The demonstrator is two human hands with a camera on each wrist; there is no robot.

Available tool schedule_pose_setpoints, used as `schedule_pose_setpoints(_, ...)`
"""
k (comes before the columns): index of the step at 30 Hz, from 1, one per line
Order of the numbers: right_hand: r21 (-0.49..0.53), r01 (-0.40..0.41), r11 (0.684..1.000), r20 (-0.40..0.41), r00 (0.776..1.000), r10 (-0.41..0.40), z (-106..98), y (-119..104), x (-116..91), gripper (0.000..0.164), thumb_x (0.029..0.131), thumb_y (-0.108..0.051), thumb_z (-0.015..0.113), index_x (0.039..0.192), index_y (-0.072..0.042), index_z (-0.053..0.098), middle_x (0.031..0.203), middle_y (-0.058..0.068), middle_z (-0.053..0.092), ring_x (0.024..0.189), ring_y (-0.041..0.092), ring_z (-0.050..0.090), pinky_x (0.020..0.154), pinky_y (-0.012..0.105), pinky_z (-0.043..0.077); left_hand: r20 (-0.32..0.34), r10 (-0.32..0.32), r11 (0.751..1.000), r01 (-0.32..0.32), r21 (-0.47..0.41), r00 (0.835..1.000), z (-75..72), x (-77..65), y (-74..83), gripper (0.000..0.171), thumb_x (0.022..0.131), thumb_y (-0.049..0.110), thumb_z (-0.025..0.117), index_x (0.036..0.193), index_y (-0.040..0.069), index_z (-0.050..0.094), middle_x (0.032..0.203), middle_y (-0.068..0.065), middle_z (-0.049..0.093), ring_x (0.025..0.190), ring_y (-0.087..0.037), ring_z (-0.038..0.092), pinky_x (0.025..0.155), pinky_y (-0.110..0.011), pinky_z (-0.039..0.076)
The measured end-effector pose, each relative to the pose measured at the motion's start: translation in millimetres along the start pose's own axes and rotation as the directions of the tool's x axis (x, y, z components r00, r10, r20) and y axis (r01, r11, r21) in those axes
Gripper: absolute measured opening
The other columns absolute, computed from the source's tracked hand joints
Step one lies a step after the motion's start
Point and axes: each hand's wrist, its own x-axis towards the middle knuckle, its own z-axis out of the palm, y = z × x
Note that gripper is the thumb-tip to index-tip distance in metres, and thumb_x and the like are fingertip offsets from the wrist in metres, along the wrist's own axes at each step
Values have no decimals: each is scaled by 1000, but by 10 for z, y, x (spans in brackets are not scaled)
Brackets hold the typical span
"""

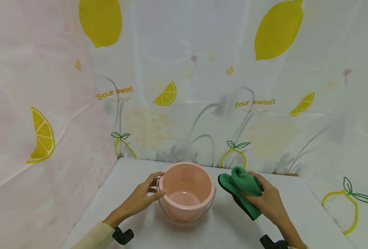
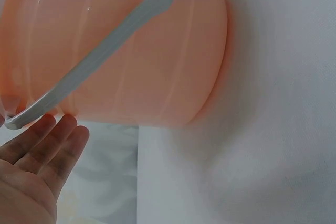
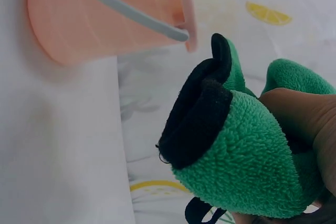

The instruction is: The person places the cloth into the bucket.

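A pink bucket (image 1: pixel 188 211) with a grey handle (image 2: pixel 100 56) stands upright on the white table. My left hand (image 1: pixel 143 195) holds its left side at the rim, thumb toward the front and fingers farther back. In the left wrist view several fingertips (image 2: pixel 79 132) touch the wall near the handle's end. To the right of the bucket, my right hand (image 1: pixel 269 200) grips a folded green cloth (image 1: pixel 246 183) between thumb and fingers. The fluffy cloth has black edging and a black loop (image 3: pixel 197 211). It is held up, apart from the bucket.
The white table (image 1: pixel 128 173) reaches back to a hanging sheet (image 1: pixel 177 131) printed with lemons, which also covers both sides. Dark wrist mounts (image 1: pixel 123 236) show at the lower edge of the head view.
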Motion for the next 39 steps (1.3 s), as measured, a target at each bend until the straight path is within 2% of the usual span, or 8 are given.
schedule_pose_setpoints(14, 22, 78, 997, -22, 997, -77, 35, -131, 85, 67, 79, -12, 90, 139, -16, 61, 125, 20, 67, 104, 37, 64, 73, 47, 57, -5, -15, 1000, 15, -6, 1000, 9, -10, 15, 61, 100, 38, 69, 154, 33, 40, 132, -4, 64, 109, -17, 65, 94, -44, 55)
schedule_pose_setpoints(24, 21, 123, 992, -30, 992, -122, 72, -201, 131, 66, 79, -17, 91, 138, -18, 62, 126, 16, 68, 104, 32, 65, 73, 43, 57, 6, 21, 1000, -21, -15, 1000, -5, -7, 26, 60, 101, 34, 68, 154, 31, 40, 134, -7, 63, 111, -19, 65, 95, -41, 55)
schedule_pose_setpoints(39, 91, 164, 982, -9, 986, -164, 209, -357, 202, 68, 78, -10, 91, 138, -19, 62, 128, 14, 67, 107, 33, 65, 77, 46, 57, 13, 8, 1000, -8, -29, 1000, -4, -6, 27, 60, 101, 34, 67, 154, 30, 40, 136, -10, 62, 112, -20, 65, 95, -43, 55)
